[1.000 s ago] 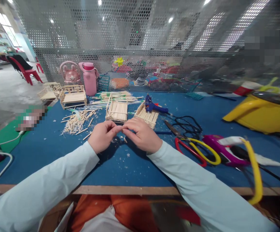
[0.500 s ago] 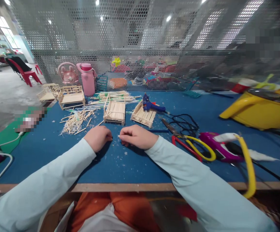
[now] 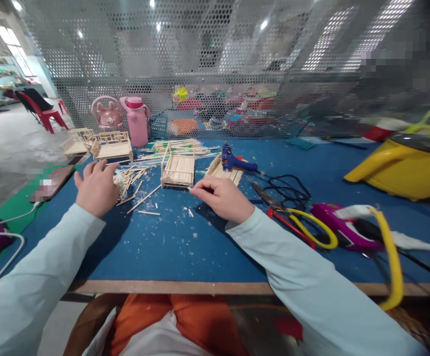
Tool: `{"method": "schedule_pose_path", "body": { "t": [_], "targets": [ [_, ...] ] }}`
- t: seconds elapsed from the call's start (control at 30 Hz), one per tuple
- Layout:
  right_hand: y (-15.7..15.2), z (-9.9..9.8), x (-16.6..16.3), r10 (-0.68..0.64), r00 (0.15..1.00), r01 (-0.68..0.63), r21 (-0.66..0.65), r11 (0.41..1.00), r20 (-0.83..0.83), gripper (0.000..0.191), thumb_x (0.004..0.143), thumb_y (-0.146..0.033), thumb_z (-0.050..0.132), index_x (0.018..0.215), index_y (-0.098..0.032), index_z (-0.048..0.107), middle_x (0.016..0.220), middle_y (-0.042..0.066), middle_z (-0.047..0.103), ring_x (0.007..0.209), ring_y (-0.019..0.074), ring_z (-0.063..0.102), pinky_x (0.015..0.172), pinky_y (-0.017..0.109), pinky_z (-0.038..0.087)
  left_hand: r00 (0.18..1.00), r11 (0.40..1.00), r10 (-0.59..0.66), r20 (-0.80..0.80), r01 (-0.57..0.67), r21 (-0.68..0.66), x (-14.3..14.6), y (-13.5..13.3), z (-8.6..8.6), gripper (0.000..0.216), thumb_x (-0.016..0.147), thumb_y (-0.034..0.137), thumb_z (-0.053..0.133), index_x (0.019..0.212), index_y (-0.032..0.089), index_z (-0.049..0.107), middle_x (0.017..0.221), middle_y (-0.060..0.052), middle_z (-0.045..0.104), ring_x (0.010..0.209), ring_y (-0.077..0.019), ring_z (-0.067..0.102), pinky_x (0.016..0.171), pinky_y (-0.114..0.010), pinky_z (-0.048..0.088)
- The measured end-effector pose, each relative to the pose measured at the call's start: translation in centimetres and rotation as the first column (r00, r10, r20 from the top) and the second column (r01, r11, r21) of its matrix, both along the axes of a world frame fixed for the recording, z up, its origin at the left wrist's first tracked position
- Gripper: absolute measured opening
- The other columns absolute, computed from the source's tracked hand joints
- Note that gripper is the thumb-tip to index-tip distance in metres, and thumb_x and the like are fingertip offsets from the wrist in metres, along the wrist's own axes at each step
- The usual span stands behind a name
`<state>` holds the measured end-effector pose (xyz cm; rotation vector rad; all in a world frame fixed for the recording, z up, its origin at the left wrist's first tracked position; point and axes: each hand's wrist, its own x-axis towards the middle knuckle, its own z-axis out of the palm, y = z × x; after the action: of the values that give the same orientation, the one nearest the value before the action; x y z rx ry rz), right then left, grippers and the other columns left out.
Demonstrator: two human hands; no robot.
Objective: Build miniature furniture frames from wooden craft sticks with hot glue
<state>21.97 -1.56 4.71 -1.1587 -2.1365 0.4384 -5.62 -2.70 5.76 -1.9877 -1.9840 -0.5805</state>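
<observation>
My left hand [image 3: 98,189] is open, fingers spread, over the left side of a pile of short wooden sticks [image 3: 135,178]. My right hand [image 3: 225,198] is closed in a pinch. At its fingertips shows a small pale stick piece, close to the front right corner of a miniature stick bed [image 3: 178,170]; whether they touch I cannot tell. Behind that hand lies a second stick frame [image 3: 222,170], partly hidden, with a blue glue gun [image 3: 233,160] resting on it. A loose stick [image 3: 149,213] and small cut bits lie between my hands.
Two finished-looking stick beds [image 3: 113,146] stand at the back left near a pink bottle [image 3: 137,121]. On the right are scissors with yellow handles [image 3: 318,230], red-handled pliers [image 3: 292,230], a black cord, a purple device [image 3: 348,227] and a yellow container [image 3: 404,168]. A perforated metal screen rises behind.
My left hand has moved left and away from my right, its fingers opening over the stick pile. My right hand has shifted slightly forward, up to the bed's corner. Loose sticks now show between them.
</observation>
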Motion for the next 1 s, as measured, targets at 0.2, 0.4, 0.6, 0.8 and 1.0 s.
{"method": "schedule_pose_path", "body": {
  "t": [0.2, 0.4, 0.6, 0.8, 1.0],
  "targets": [
    [-0.4, -0.6, -0.6, 0.104, 0.993, -0.102, 0.045, 0.994, -0.054, 0.016, 0.082, -0.022, 0.054, 0.077, -0.015, 0.066, 0.073, 0.004, 0.067, 0.068, 0.0128, 0.058, 0.065, 0.025, 0.042, 0.783, 0.825, -0.559, 0.274, 0.559, 0.087, 7.6, -0.6, 0.3, 0.03, 0.088, 0.031, 0.043, 0.087, 0.016, 0.069, 0.089, -0.008, 0.069, 0.086, -0.0204, 0.061, 0.08, -0.032, 0.044],
    [-0.7, -1.1, -0.9, 0.123, 0.992, -0.119, 0.198, 0.973, -0.007, 0.015, 0.083, -0.02, 0.055, 0.076, -0.015, 0.067, 0.068, 0.003, 0.064, 0.063, 0.0117, 0.056, 0.062, 0.024, 0.041, 0.729, 0.767, -0.561, 0.392, 0.636, -0.083, 9.2, -0.4, -1.3, 0.035, 0.088, 0.031, 0.042, 0.064, 0.016, 0.062, 0.062, -0.003, 0.062, 0.058, -0.0135, 0.051, 0.057, -0.025, 0.032],
    [-1.6, 0.4, 0.4, 0.068, 0.994, -0.061, 0.088, 0.994, -0.08, 0.028, 0.083, -0.029, 0.054, 0.106, -0.016, 0.057, 0.095, 0.006, 0.065, 0.065, 0.0106, 0.057, 0.062, 0.024, 0.044, 0.545, 0.727, -0.445, 0.711, 0.683, -0.068, 8.3, -0.7, -2.7, 0.031, 0.084, 0.039, 0.045, 0.07, 0.016, 0.061, 0.061, 0.0, 0.059, 0.057, -0.0119, 0.048, 0.057, -0.023, 0.036],
    [-5.4, 2.1, 5.9, -0.423, 0.774, 0.499, -0.044, 0.866, 0.471, 0.027, 0.083, -0.043, 0.048, 0.067, -0.021, 0.054, 0.06, 0.001, 0.059, 0.056, 0.017, 0.055, 0.054, 0.028, 0.038, 0.332, 0.706, -0.326, 0.885, 0.708, -0.005, 8.8, -0.8, -3.3, 0.024, 0.074, 0.04, 0.055, 0.072, 0.016, 0.06, 0.06, 0.001, 0.056, 0.056, -0.0111, 0.046, 0.057, -0.024, 0.038],
    [-7.9, -0.9, 11.9, -0.595, 0.504, 0.6, 0.242, 0.763, 0.627, 0.03, 0.085, -0.036, 0.043, 0.091, -0.012, 0.062, 0.089, 0.018, 0.069, 0.086, 0.032, 0.064, 0.069, 0.039, 0.047, 0.247, 0.711, -0.301, 0.921, 0.702, 0.044, 9.2, -1.1, -3.1, 0.025, 0.074, 0.04, 0.054, 0.068, 0.016, 0.056, 0.058, 0.002, 0.052, 0.054, -0.01, 0.043, 0.053, -0.023, 0.036]
  ]
}}
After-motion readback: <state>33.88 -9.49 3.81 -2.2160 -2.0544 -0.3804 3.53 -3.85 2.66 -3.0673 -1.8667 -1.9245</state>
